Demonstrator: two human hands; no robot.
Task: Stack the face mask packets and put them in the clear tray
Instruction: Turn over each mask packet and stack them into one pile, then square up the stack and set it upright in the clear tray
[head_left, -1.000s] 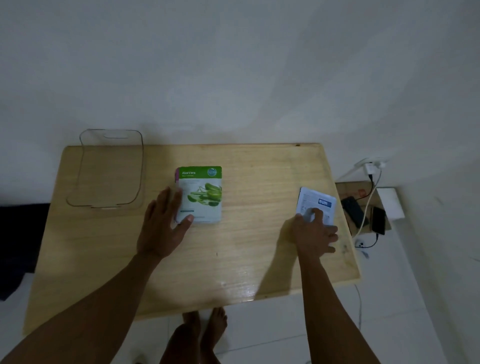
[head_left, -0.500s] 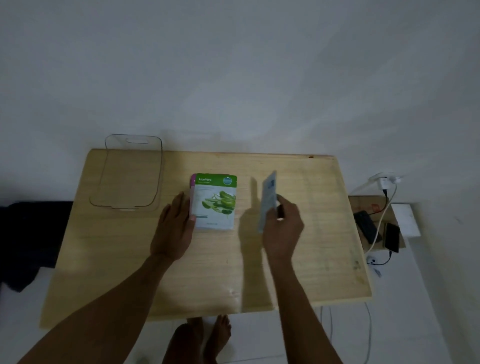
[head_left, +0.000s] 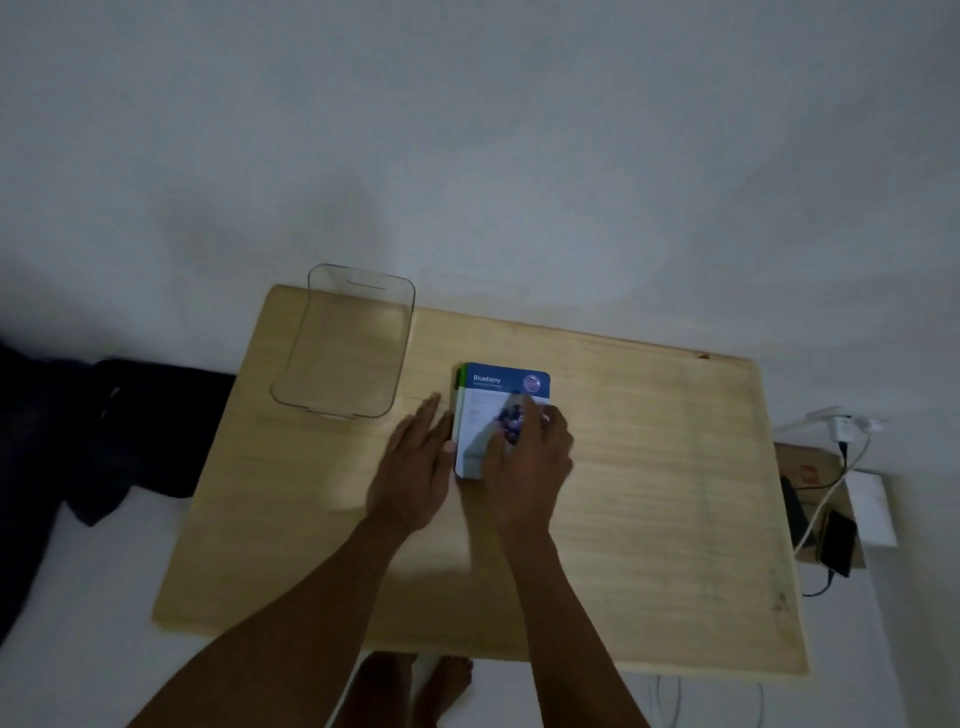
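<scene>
At table (head_left: 649, 519) centre, the blue packet (head_left: 496, 415) lies on the green packet (head_left: 459, 382), offset toward 3 o'clock. Right hand (head_left: 530, 462) presses it, fingers spread; left hand (head_left: 415, 467) flat, open, braces the 9 o'clock edge. Square edges before lifting to the tray (head_left: 405, 332) at 10 o'clock.

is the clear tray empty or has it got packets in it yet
Empty. Only wood grain shows through the clear tray; the blueberry packet lies on the green packet on the table, outside it.

Bare table (head_left: 649, 467) right of the blueberry packet (head_left: 488, 410), wide open. Left hand (head_left: 415, 467) sits between packet and clear tray (head_left: 353, 343), blocking the straight path. Tray interior unobstructed, top open.
</scene>
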